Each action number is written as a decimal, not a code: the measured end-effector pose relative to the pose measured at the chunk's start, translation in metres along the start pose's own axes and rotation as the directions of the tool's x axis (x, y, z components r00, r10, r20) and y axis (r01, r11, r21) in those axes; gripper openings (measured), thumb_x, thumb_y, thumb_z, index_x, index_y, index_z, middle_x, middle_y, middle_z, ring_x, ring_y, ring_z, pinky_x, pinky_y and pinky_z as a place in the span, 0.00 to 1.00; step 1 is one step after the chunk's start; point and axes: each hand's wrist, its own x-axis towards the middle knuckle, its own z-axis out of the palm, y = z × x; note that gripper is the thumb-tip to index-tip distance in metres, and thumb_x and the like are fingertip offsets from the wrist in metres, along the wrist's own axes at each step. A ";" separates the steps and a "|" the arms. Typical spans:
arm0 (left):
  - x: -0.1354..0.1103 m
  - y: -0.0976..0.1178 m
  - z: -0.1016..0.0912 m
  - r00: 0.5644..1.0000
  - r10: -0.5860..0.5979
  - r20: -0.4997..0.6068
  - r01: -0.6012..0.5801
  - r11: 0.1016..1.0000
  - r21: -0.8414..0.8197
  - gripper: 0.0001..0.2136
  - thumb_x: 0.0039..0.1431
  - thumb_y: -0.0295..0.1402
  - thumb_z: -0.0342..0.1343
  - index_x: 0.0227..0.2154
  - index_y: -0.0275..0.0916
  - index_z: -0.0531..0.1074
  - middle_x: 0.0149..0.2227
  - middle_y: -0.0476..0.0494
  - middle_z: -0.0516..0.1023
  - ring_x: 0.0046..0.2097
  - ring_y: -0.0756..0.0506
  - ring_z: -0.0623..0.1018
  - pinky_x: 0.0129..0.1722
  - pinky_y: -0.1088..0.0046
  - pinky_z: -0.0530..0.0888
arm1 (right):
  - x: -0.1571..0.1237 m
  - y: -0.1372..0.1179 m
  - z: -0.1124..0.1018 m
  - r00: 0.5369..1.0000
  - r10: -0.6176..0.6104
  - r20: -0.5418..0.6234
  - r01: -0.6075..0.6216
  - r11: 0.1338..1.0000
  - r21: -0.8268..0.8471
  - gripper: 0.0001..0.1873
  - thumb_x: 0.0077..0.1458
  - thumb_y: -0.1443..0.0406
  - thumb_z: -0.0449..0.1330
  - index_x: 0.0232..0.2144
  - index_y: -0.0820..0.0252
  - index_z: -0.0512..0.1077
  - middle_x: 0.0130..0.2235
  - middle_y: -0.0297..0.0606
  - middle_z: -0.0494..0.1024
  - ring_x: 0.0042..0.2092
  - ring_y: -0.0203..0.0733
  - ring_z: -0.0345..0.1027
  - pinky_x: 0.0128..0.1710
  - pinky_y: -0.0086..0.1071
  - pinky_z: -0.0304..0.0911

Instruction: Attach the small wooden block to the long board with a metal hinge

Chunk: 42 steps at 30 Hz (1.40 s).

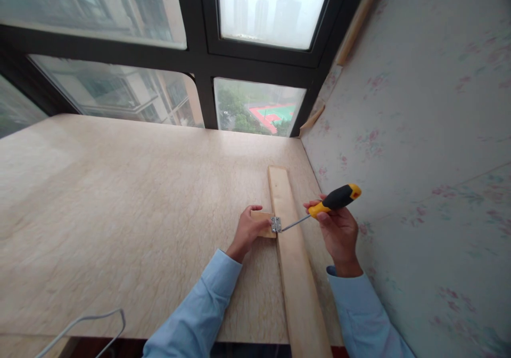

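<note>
A long wooden board lies on the stone ledge, running away from me. Against its left side sits a small wooden block, and a metal hinge spans the joint between the two. My left hand grips the block, with its thumb reaching toward the hinge. In my right hand is a screwdriver with a yellow and black handle. Its shaft slants down to the left, and the tip is at the hinge's right edge. Whether a screw is under the tip is too small to tell.
The marbled ledge stretches left toward dark-framed windows. A wall with floral paper rises close beside my right hand. A white cable loops at the lower left, by the ledge's front edge.
</note>
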 end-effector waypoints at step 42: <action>-0.003 0.000 0.002 0.999 0.048 -0.025 -0.049 0.999 -0.017 0.27 0.33 0.27 0.69 0.42 0.34 0.70 0.30 0.43 0.76 0.30 0.46 0.75 0.29 0.73 0.72 | 0.011 -0.008 0.026 0.958 0.085 0.273 -0.034 0.982 -0.187 0.14 0.50 0.62 0.68 0.41 0.55 0.73 0.40 0.38 0.81 0.44 0.45 0.76 0.47 0.42 0.72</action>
